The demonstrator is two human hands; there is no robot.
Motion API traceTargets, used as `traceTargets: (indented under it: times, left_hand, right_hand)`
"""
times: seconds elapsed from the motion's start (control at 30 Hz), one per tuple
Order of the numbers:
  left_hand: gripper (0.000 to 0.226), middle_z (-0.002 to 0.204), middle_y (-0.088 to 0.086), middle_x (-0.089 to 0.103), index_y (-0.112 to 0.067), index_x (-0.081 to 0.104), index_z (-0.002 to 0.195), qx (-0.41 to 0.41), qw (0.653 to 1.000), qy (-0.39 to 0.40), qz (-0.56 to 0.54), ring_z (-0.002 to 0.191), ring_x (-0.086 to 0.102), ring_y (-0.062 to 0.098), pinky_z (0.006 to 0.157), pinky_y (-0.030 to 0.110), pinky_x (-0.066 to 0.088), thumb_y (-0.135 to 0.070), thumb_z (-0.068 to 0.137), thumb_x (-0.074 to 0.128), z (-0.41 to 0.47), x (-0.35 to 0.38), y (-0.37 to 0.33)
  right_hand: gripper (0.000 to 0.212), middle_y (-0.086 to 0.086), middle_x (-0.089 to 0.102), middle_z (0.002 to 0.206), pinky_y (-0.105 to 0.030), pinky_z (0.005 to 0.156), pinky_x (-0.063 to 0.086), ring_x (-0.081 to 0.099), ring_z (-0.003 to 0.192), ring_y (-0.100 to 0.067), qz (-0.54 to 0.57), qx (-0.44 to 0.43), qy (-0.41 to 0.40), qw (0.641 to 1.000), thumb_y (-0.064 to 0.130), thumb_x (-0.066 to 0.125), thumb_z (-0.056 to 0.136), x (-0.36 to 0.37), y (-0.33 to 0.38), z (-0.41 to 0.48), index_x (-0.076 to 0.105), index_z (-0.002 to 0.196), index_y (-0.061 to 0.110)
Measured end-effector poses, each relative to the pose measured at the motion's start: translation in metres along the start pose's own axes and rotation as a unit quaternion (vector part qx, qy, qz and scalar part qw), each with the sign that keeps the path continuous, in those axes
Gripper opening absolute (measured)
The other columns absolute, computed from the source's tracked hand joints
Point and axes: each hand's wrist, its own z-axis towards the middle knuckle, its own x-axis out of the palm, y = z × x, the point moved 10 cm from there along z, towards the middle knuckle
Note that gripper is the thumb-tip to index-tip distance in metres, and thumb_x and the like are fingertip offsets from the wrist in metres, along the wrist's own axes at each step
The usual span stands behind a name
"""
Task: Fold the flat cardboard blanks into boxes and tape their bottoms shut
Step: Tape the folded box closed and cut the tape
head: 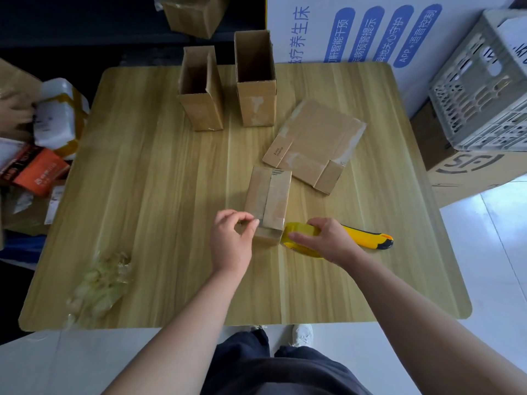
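Box (268,201), pinched at corner by left hand (232,240); just right of that pinch, tape (295,232) clasped in right hand (328,240), beside box.

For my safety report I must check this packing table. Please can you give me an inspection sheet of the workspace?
Surface: wooden table, light grain.
Job's things: taped box lying by the hands; tape roll; two upright open boxes at the far edge; flat blank on the right.
Clutter: wad of used tape, near left; yellow knife beside the right hand.
Hands: left hand pinches the taped box's near corner; right hand grips the tape roll.
Cables: nothing seen.
Surroundings: grey crate on a carton, right; parcels, left.
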Motion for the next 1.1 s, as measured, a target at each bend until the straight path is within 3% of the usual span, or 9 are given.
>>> traceTargets:
  times: [0.13, 0.2, 0.3, 0.4, 0.63, 0.8, 0.93, 1.03, 1.1]
  left_hand:
    - [0.005, 0.103, -0.001, 0.055, -0.012, 0.071, 0.087, -0.004, 1.000, -0.020, 0.015, 0.093, 0.058, 0.017, 0.086, 0.029, 0.048, -0.013, 0.087, 0.066, 0.010, 0.002, -0.009]
    - [0.014, 0.103, -0.001, 0.053, -0.011, 0.067, 0.089, 0.000, 0.999, -0.022, 0.040, 0.093, 0.055, 0.015, 0.082, 0.023, 0.043, -0.025, 0.086, 0.068, 0.013, 0.005, -0.018]
    - [0.033, 0.101, -0.002, 0.046, -0.013, 0.059, 0.088, -0.017, 0.997, -0.004, 0.075, 0.093, 0.051, 0.017, 0.083, 0.025, 0.041, -0.041, 0.078, 0.075, 0.019, 0.017, -0.019]
    - [0.029, 0.100, 0.000, 0.046, -0.016, 0.055, 0.086, -0.033, 0.998, 0.012, 0.045, 0.095, 0.051, 0.022, 0.084, 0.026, 0.039, -0.036, 0.078, 0.076, 0.026, 0.024, -0.010]
    - [0.024, 0.089, -0.012, 0.039, -0.016, 0.056, 0.085, 0.041, 0.999, 0.015, 0.027, 0.093, 0.052, 0.026, 0.089, 0.037, 0.045, -0.029, 0.080, 0.076, 0.028, 0.029, -0.015]
    - [0.021, 0.098, -0.001, 0.043, -0.013, 0.058, 0.089, 0.069, 0.996, 0.030, 0.047, 0.091, 0.053, 0.023, 0.089, 0.034, 0.045, -0.027, 0.084, 0.072, 0.042, 0.025, -0.015]
    - [0.028, 0.111, 0.007, 0.048, -0.009, 0.060, 0.101, 0.067, 0.994, 0.034, 0.074, 0.100, 0.044, 0.016, 0.096, 0.030, 0.038, -0.034, 0.088, 0.065, 0.040, 0.025, -0.016]
    - [0.048, 0.120, 0.008, 0.047, -0.009, 0.055, 0.114, 0.051, 0.997, 0.009, 0.050, 0.114, 0.041, 0.020, 0.096, 0.024, 0.031, -0.048, 0.086, 0.053, 0.014, 0.020, -0.012]
    - [0.049, 0.116, 0.002, 0.042, -0.010, 0.048, 0.117, -0.004, 1.000, 0.001, 0.021, 0.107, 0.043, 0.020, 0.091, 0.027, 0.036, -0.043, 0.084, 0.061, -0.015, 0.020, -0.002]
  right_hand:
    - [0.047, 0.005, 0.058, 0.077, -0.021, 0.057, 0.042, 0.055, 0.069, -0.008, 0.028, -0.003, 0.003, 1.000, 0.056, 0.070, 0.079, 0.004, -0.002, 0.001, 0.062, 0.106, 0.018]
    - [0.044, 0.005, 0.058, 0.076, -0.022, 0.057, 0.041, 0.055, 0.067, -0.009, 0.034, -0.017, 0.010, 0.999, 0.055, 0.068, 0.082, 0.009, 0.001, 0.001, 0.064, 0.103, 0.017]
    - [0.037, 0.005, 0.057, 0.071, -0.023, 0.057, 0.040, 0.055, 0.065, -0.011, 0.043, -0.034, 0.013, 0.998, 0.053, 0.064, 0.086, 0.012, 0.000, 0.000, 0.065, 0.097, 0.017]
    - [0.039, 0.002, 0.057, 0.076, -0.027, 0.063, 0.042, 0.055, 0.071, -0.013, 0.059, -0.041, 0.024, 0.997, 0.051, 0.058, 0.091, 0.012, -0.010, 0.000, 0.063, 0.098, 0.013]
    - [0.048, -0.007, 0.066, 0.093, -0.039, 0.078, 0.049, 0.062, 0.087, -0.022, 0.064, -0.022, 0.039, 0.997, 0.059, 0.053, 0.090, 0.029, -0.041, 0.008, 0.063, 0.104, 0.014]
    - [0.048, -0.002, 0.058, 0.107, -0.034, 0.085, 0.044, 0.056, 0.100, -0.020, 0.067, -0.026, 0.056, 0.996, 0.054, 0.047, 0.095, 0.040, -0.034, 0.007, 0.052, 0.124, 0.015]
    - [0.017, 0.003, 0.053, 0.086, -0.033, 0.073, 0.040, 0.049, 0.084, -0.016, 0.124, -0.041, 0.047, 0.990, 0.035, 0.046, 0.100, 0.042, -0.027, 0.003, 0.053, 0.103, 0.020]
    - [0.013, 0.004, 0.052, 0.084, -0.033, 0.073, 0.040, 0.047, 0.080, -0.014, 0.132, -0.051, 0.041, 0.989, 0.031, 0.045, 0.101, 0.040, -0.024, 0.002, 0.053, 0.102, 0.021]
    - [0.013, 0.004, 0.052, 0.083, -0.033, 0.073, 0.039, 0.047, 0.079, -0.014, 0.132, -0.051, 0.039, 0.989, 0.029, 0.045, 0.101, 0.038, -0.024, 0.003, 0.054, 0.102, 0.020]
